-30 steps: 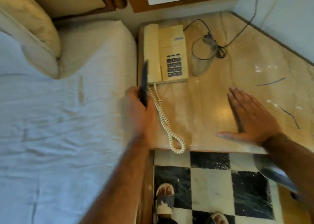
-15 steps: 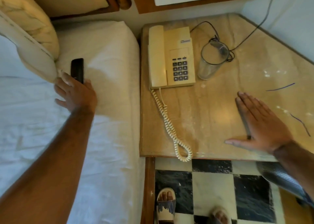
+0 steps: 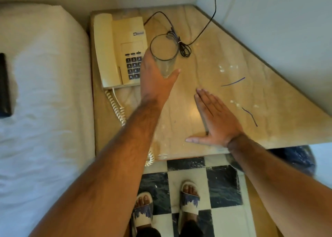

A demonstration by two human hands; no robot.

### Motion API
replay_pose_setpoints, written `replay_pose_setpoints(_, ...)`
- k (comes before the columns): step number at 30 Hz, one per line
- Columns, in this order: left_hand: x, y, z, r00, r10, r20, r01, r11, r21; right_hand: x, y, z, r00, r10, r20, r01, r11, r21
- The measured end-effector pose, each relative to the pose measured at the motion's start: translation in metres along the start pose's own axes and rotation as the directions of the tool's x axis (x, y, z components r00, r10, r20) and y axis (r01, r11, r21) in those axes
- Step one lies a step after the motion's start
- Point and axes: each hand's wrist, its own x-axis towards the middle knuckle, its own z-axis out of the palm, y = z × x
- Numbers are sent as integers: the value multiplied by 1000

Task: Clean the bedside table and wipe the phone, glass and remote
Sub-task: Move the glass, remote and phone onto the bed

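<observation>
Glass (image 3: 164, 57): clear, round-rimmed tumbler, nothing seen inside; stood on the bedside table (image 3: 224, 60) at 12 o'clock from the left hand (image 3: 155, 78), just right of the phone. It is grasped low on its wall by that hand, thumb wrapped round the right side. Table: glossy beige veined stone, wedge-shaped. Phone (image 3: 118, 50): cream plastic, coiled cord. Remote (image 3: 4, 86): black slab laid on the white bed (image 3: 45, 93) at 9 o'clock. Right hand (image 3: 215, 118): spread flat on the tabletop, holding nothing.
</observation>
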Motion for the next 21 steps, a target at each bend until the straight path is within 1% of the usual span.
replay_pose_setpoints(3,10,5,8,998,-18,-67,19,1000,2,-1,1,0,1000,3,-5,-3,1000,14)
replay_pose_setpoints(6,6,14,-3,992,13,-124,-16,1000,-23,-1,1,0,1000,-3,-1,3,1000,5)
replay_pose_setpoints(9,-6,15,-34,965,30,-261,-57,993,-99,0,2,0,1000,-16,-5,16,1000,-5)
replay_pose_setpoints(10,-11,10,-48,950,31,-312,-65,993,-99,-1,3,0,1000,-19,0,19,1000,-10)
replay_pose_setpoints(12,-17,-8,-84,906,34,-423,-43,999,-11,-1,3,1,1000,-25,0,25,1000,-17)
replay_pose_setpoints(14,-22,-32,-122,861,-9,-509,57,995,79,-1,3,2,1000,-18,5,18,999,-27)
replay_pose_setpoints(17,-25,-72,-180,801,-90,-592,234,957,172,0,1,1,1000,-20,14,21,999,-50)
replay_pose_setpoints(19,-24,-96,-212,781,-106,-616,345,895,284,0,0,0,1000,-13,19,14,998,-62)
replay_pose_setpoints(21,-19,-116,-235,789,-134,-599,441,803,400,-1,0,0,1000,-2,16,3,998,-70)
